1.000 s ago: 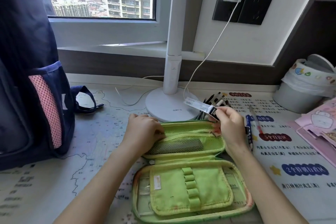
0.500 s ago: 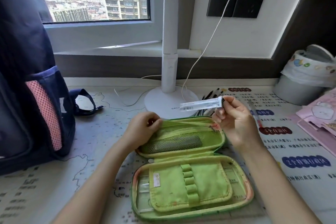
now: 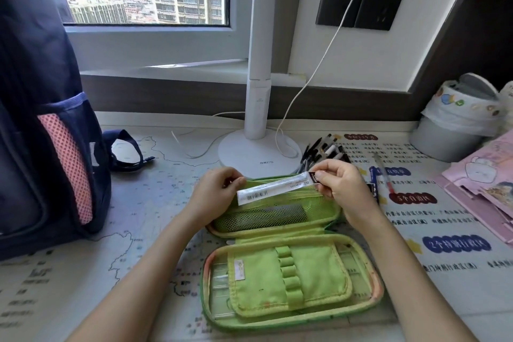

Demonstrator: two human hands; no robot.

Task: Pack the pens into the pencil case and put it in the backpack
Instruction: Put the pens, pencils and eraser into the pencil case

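Barely begun, I judge: my right hand (image 3: 341, 186) pinches a white packet (image 3: 273, 191) over the open pencil case (image 3: 277, 272). My left hand (image 3: 215, 194) grips its rim. The pens (image 3: 324, 154) lie unpacked near the desk's (image 3: 155, 203) back edge, and the backpack (image 3: 41, 147) waits at its left edge.

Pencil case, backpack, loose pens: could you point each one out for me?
Pencil case (image 3: 288, 280): head view, green inner flap of the near half.
Backpack (image 3: 66, 164): head view, pink mesh side pocket.
Loose pens (image 3: 319, 153): head view, dark barrels in the middle of the pile.
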